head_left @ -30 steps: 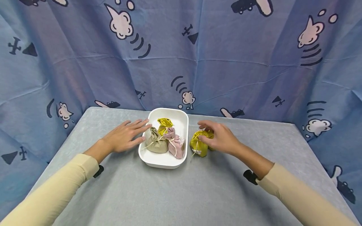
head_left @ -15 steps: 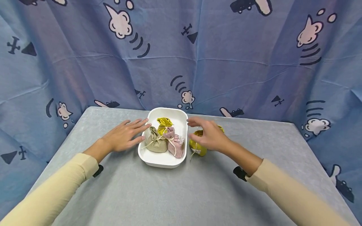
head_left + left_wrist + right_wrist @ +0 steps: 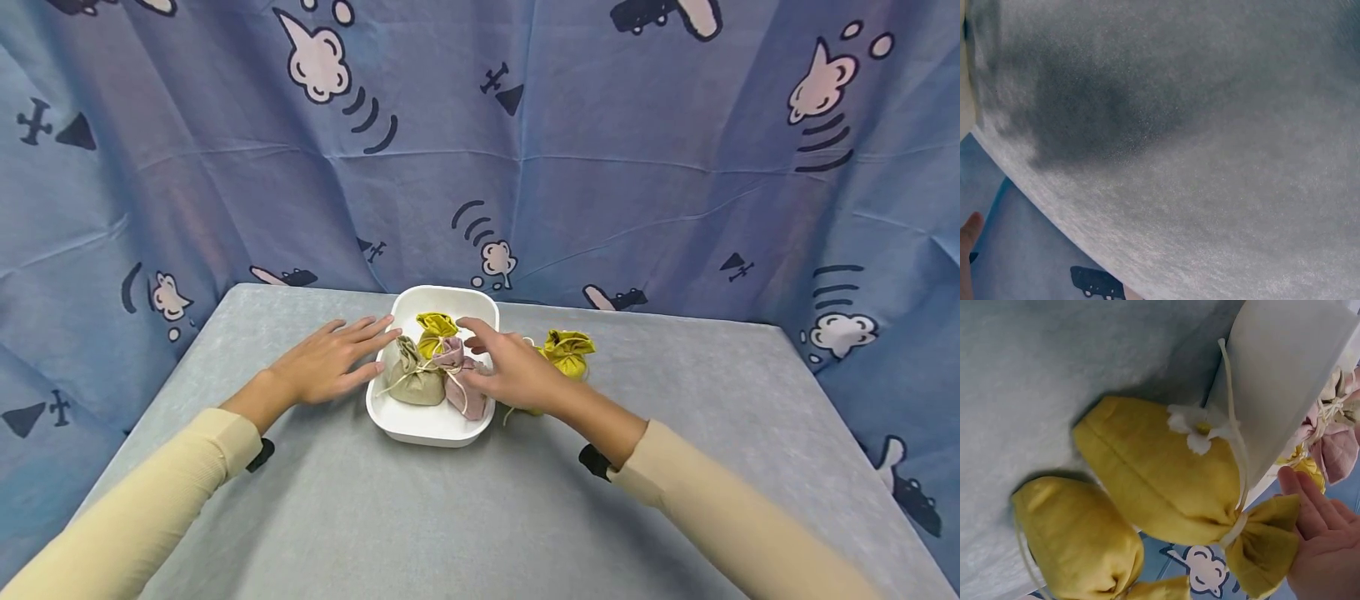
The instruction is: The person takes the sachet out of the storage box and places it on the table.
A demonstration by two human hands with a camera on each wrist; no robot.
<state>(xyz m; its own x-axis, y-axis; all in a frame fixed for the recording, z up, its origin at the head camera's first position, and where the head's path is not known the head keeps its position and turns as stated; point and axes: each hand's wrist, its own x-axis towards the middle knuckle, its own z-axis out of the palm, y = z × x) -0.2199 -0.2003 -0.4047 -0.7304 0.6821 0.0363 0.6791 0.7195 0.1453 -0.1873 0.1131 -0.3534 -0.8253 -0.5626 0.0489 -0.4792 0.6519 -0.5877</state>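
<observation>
On a grey surface [image 3: 420,517] before blue curtain [image 3: 600,133]: tray [image 3: 431,437] of pouches [image 3: 416,387].
Right hand [image 3: 517,367], fingers parted, has moved over it; left hand [image 3: 330,364] stays spread alongside.

Grey tabletop [image 3: 1210,169] beside blue cloth [image 3: 1029,244]

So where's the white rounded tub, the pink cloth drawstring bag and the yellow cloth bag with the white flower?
White rounded tub [image 3: 431,436]: head view, on its near edge.
Pink cloth drawstring bag [image 3: 472,402]: head view, on its lower body.
Yellow cloth bag with the white flower [image 3: 1159,465]: right wrist view, mid-body.
</observation>
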